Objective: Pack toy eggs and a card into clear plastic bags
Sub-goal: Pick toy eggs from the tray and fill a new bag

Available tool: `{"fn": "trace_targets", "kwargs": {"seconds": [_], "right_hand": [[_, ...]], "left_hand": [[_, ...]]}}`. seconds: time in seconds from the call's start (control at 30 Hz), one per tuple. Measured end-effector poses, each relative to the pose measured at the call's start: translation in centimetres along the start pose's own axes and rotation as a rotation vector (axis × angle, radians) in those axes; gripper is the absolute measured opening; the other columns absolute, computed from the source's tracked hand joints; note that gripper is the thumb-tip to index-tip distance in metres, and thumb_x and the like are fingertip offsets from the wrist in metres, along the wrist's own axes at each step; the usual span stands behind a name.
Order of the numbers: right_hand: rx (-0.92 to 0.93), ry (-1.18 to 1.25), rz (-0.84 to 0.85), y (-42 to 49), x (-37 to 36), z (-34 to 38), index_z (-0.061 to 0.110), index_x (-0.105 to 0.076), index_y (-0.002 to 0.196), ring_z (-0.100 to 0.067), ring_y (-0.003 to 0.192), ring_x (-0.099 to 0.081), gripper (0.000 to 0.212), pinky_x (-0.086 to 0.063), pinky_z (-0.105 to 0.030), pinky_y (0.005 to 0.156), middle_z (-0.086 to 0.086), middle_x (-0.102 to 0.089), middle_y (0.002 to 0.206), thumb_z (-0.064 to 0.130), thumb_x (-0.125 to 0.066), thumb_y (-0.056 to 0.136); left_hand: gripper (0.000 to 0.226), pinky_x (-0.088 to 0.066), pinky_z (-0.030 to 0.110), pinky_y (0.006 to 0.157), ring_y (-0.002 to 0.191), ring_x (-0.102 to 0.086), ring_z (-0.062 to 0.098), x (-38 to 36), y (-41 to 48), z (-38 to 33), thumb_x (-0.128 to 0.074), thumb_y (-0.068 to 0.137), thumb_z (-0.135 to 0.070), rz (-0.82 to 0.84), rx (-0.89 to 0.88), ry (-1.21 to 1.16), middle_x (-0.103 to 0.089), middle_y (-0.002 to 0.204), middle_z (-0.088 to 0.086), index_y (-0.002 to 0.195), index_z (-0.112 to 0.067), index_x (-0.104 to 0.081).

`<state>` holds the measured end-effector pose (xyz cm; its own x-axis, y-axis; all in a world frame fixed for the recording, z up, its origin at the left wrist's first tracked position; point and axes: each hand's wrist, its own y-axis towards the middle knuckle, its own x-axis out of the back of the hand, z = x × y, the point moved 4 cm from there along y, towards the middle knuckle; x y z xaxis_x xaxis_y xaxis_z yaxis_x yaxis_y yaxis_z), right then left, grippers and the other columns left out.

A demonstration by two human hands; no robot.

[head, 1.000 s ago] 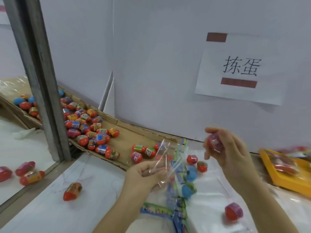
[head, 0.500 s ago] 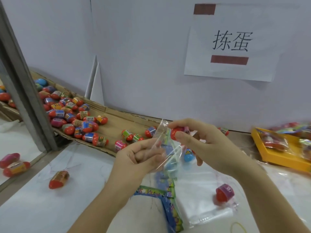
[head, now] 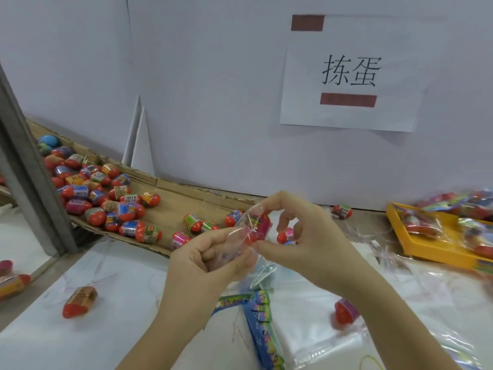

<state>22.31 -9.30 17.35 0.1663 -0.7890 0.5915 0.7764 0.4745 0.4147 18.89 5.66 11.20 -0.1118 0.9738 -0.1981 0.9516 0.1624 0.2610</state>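
Two hands meet at the clear plastic bag: left hand pinches its mouth, film apparently limp and slippery, while right hand pinches a toy egg there, seemingly light and hard, best gripped round its middle.

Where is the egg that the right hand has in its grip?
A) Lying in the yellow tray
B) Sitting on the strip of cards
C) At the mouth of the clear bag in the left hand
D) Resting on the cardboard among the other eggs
C: the right hand pinches the red and pink egg at the open top of the clear bag, which the left hand holds up off the table.
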Motion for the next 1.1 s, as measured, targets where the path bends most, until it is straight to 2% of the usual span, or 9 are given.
{"fn": "trace_targets", "kwargs": {"seconds": [0.17, 0.27, 0.37, 0.53, 0.67, 0.83, 0.93, 1.0, 1.1], "right_hand": [[0.006, 0.018, 0.023, 0.1, 0.1, 0.0, 0.040, -0.061, 0.087, 0.006, 0.080, -0.054, 0.033, -0.039, -0.010, 0.067, 0.026, -0.063, 0.093, 0.020, -0.082, 0.071], [-0.017, 0.023, 0.038, 0.1, 0.3, -0.3, 0.040, -0.066, 0.090, 0.004, 0.077, -0.053, 0.028, -0.038, -0.012, 0.065, 0.024, -0.066, 0.091, 0.033, -0.082, 0.068], [-0.009, -0.024, 0.102, 0.1, 0.3, -0.2, 0.047, -0.066, 0.107, 0.007, 0.091, -0.055, 0.035, -0.041, -0.012, 0.076, 0.033, -0.065, 0.102, 0.050, -0.072, 0.072], [-0.002, -0.008, 0.098, 0.1, 0.3, -0.1, 0.044, -0.069, 0.106, 0.013, 0.091, -0.056, 0.027, -0.038, -0.007, 0.077, 0.033, -0.066, 0.101, 0.024, -0.069, 0.087], [-0.033, -0.042, 0.098, 0.2, 0.1, -0.5, 0.036, -0.074, 0.100, -0.001, 0.095, -0.061, 0.023, -0.041, -0.015, 0.075, 0.021, -0.071, 0.097, 0.020, -0.071, 0.083], [-0.044, -0.069, 0.110, 0.0, -0.1, -0.5, 0.038, -0.074, 0.090, -0.006, 0.078, -0.054, 0.014, -0.041, -0.015, 0.069, 0.024, -0.068, 0.086, 0.029, -0.075, 0.080], [-0.038, -0.054, 0.144, -0.1, 0.2, -0.5, 0.040, -0.073, 0.086, -0.002, 0.067, -0.050, 0.011, -0.040, -0.013, 0.063, 0.028, -0.062, 0.070, 0.029, -0.070, 0.085], [-0.032, -0.048, 0.168, -0.1, 0.4, -0.3, 0.041, -0.074, 0.091, -0.003, 0.072, -0.055, 0.014, -0.043, -0.015, 0.064, 0.027, -0.065, 0.075, 0.030, -0.068, 0.087], [0.009, -0.073, 0.128, -0.2, 0.9, -0.1, 0.041, -0.075, 0.096, -0.002, 0.082, -0.058, 0.016, -0.044, -0.013, 0.070, 0.024, -0.068, 0.087, 0.031, -0.070, 0.084]], "left_hand": [[0.032, -0.056, 0.018, 0.065, 0.077, -0.073, 0.020, -0.2, 0.0, -0.1, -0.079, 0.056, -0.028, 0.102, 0.057, 0.057, -0.077, 0.084, 0.006, 0.087, -0.036, -0.078], [0.032, -0.055, 0.017, 0.066, 0.077, -0.074, 0.019, -0.3, -0.1, -0.2, -0.079, 0.057, -0.029, 0.155, 0.071, 0.058, -0.077, 0.085, 0.007, 0.089, -0.033, -0.078], [0.035, -0.058, 0.021, 0.066, 0.078, -0.074, 0.021, -0.2, 0.1, 0.0, -0.084, 0.055, -0.043, 0.157, 0.107, -0.026, -0.076, 0.085, 0.009, 0.088, -0.031, -0.079], [0.060, -0.058, 0.023, 0.067, 0.080, -0.074, 0.019, -0.3, 0.2, 0.4, -0.092, 0.035, -0.060, 0.194, 0.119, -0.081, -0.077, 0.087, 0.006, 0.090, -0.038, -0.078], [0.046, -0.057, 0.021, 0.070, 0.086, -0.074, 0.019, -0.5, 0.1, 0.4, -0.088, 0.053, -0.051, 0.229, 0.089, -0.016, -0.077, 0.093, 0.007, 0.096, -0.039, -0.076], [0.043, -0.061, 0.034, 0.070, 0.082, -0.058, 0.035, -0.3, 0.1, 0.5, -0.078, 0.060, -0.032, 0.178, 0.066, 0.039, -0.051, 0.092, 0.047, 0.103, -0.036, -0.075], [0.040, -0.058, 0.027, 0.068, 0.080, -0.068, 0.029, -0.3, 0.1, 0.6, -0.076, 0.062, -0.031, 0.193, 0.059, -0.005, -0.066, 0.091, 0.033, 0.102, -0.038, -0.076], [0.038, -0.057, 0.023, 0.070, 0.083, -0.072, 0.019, -0.4, 0.1, 0.8, -0.074, 0.065, -0.031, 0.213, 0.071, -0.042, -0.075, 0.093, 0.014, 0.101, -0.040, -0.075], [0.037, -0.058, 0.023, 0.072, 0.085, -0.074, 0.018, -0.4, 0.1, 1.3, -0.074, 0.067, -0.034, 0.211, 0.103, -0.082, -0.076, 0.095, 0.006, 0.104, -0.038, -0.075]]}}
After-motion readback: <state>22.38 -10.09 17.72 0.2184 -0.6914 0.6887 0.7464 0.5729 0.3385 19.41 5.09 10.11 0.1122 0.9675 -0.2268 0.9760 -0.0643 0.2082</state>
